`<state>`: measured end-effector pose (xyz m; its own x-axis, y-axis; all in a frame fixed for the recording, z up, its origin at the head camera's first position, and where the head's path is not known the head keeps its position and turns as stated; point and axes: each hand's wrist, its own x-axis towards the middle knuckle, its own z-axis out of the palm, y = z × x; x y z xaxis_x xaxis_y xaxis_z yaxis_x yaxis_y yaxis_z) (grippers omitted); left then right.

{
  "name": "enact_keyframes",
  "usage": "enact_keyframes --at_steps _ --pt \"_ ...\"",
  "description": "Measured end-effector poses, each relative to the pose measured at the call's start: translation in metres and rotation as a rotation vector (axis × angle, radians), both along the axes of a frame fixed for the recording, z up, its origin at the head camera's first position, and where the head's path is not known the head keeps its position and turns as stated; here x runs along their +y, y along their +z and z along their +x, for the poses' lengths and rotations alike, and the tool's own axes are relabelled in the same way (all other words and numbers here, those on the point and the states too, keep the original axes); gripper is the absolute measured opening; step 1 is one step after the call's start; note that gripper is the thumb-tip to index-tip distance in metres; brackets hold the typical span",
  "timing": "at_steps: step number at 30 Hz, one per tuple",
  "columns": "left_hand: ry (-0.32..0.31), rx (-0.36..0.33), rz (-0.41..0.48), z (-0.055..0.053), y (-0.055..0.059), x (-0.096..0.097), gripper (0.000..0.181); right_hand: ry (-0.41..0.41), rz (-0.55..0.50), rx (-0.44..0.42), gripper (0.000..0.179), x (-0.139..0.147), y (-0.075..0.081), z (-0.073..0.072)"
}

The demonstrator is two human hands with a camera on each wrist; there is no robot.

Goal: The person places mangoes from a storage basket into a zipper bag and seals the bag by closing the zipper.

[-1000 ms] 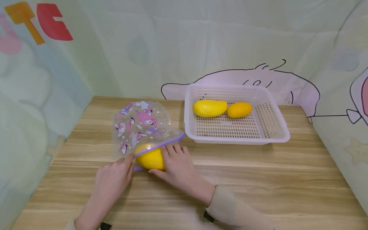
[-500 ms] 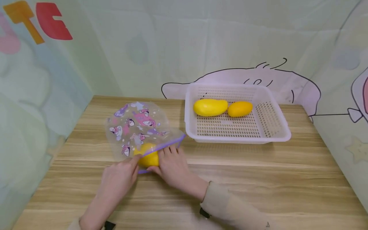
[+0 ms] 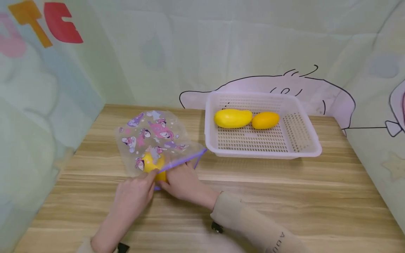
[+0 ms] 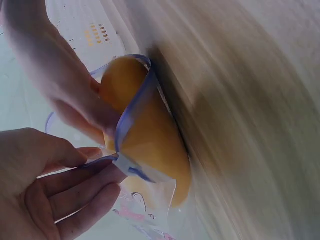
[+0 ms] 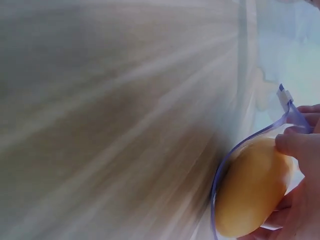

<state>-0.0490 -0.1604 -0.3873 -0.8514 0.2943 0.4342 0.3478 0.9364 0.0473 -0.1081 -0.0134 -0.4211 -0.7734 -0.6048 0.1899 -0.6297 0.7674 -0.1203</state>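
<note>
Yellow fruit (image 5: 255, 187) is in the mouth of the zip bag (image 3: 155, 133), wedged between 2 hands

Starting at the fingers: the right hand (image 3: 181, 181) has them spread about as wide as the fruit and curved round it, thumb on the near side. The other fingertips are mostly hidden under the film, so I can't tell exactly where they end. The left hand (image 3: 135, 191) pinches the bag's lip by the slider (image 5: 286, 97), thumb and finger closed with only film between.

Key bit: seen from above, the fruit lies just left of the right palm, and the right hand is the nearer, actually touching it. Its long axis lies along the table (image 3: 284, 196), not on end, and slants beside the purple strip (image 3: 186, 160) in the right wrist view. Exact angle? Can't tell, too much in the way.

Further out, the bag spreads toward the table's far left corner. A white basket (image 3: 269, 153) sits by the far edge, right of the middle, with 2 more in it: a longer fruit (image 3: 232, 118) and a shorter fruit (image 3: 265, 120), practically end to end.
</note>
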Motion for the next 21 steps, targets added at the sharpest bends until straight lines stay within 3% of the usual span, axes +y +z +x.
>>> enact_keyframes --at_steps 3,6,11,15,21 --pt "-0.023 0.057 0.008 0.0 -0.002 0.0 0.023 0.018 -0.079 0.009 0.067 -0.005 -0.001 -0.009" --pt "-0.044 0.085 0.007 -0.001 -0.003 0.0 0.021 0.031 -0.117 -0.048 0.06 -0.01 0.0 -0.019" --pt "-0.043 0.092 -0.002 0.001 -0.004 -0.003 0.026 0.02 -0.086 -0.274 0.054 -0.02 0.006 -0.033" --pt "-0.036 0.105 -0.018 0.0 -0.004 -0.004 0.034 -0.039 -0.134 -0.418 0.052 -0.026 0.011 -0.041" --pt "-0.028 0.102 -0.03 -0.001 -0.002 -0.005 0.039 -0.086 -0.071 -0.374 0.047 -0.033 0.014 -0.048"
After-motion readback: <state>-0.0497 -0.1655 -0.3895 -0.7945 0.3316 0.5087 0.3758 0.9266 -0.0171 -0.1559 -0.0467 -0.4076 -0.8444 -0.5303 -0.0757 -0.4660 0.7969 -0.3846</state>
